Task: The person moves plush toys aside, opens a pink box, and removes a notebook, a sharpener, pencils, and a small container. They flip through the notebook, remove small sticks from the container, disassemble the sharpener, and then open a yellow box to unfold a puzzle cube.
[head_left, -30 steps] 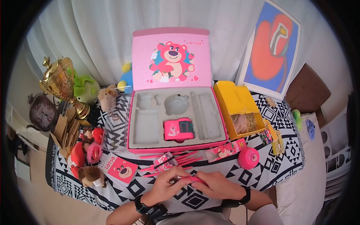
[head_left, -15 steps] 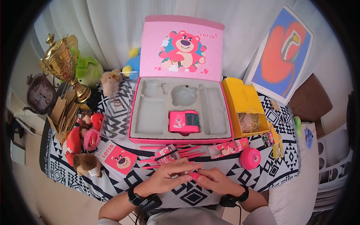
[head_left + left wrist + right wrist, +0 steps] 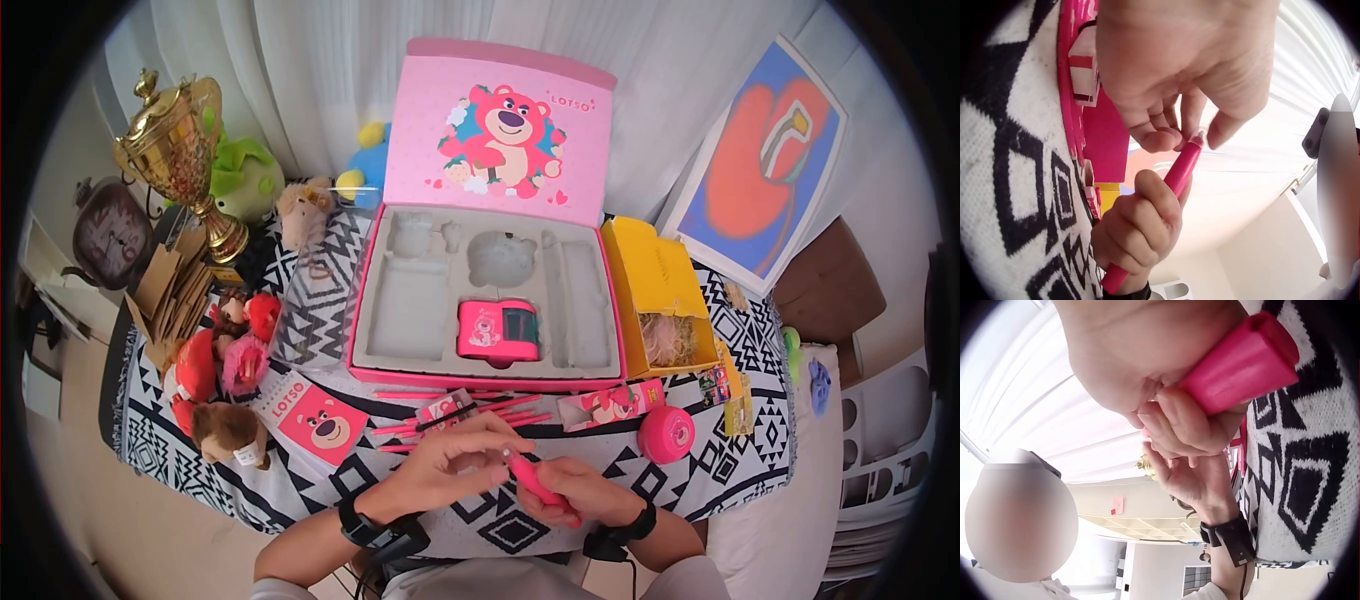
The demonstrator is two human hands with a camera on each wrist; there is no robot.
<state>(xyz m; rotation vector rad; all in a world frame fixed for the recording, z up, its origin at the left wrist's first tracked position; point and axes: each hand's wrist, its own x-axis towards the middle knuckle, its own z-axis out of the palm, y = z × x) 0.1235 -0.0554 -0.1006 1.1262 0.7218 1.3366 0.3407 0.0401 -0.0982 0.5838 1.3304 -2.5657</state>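
Observation:
The right hand [image 3: 585, 490] grips a slim pink tube-like item [image 3: 532, 478], its fingers curled round the middle. In the left wrist view the item [image 3: 1183, 169] slants upward, with a small clear tip at its upper end. Around that tip the left hand [image 3: 448, 465] holds its thumb and fingers loosely bent, a gap showing between thumb and item; whether a fingertip touches it cannot be told. The right wrist view shows the item's wide end [image 3: 1241, 365] sticking out of the right fist. Pink pencils [image 3: 515, 410] and a small banded pack [image 3: 445, 408] lie just beyond the hands.
An upright-lidded pink box [image 3: 400, 378] holds a pink sharpener-like unit [image 3: 498, 332] in its grey insert. To its right are a yellow box [image 3: 655, 270], a pink round item [image 3: 666, 434] and a printed pack [image 3: 612, 404]. Leftward stand a notepad [image 3: 322, 425], plush toys [image 3: 228, 435] and a trophy [image 3: 175, 150].
The left fingers have come off the pink item's body to around its tip. The right hand has turned the item, so more of its length shows. The head view has shifted slightly.

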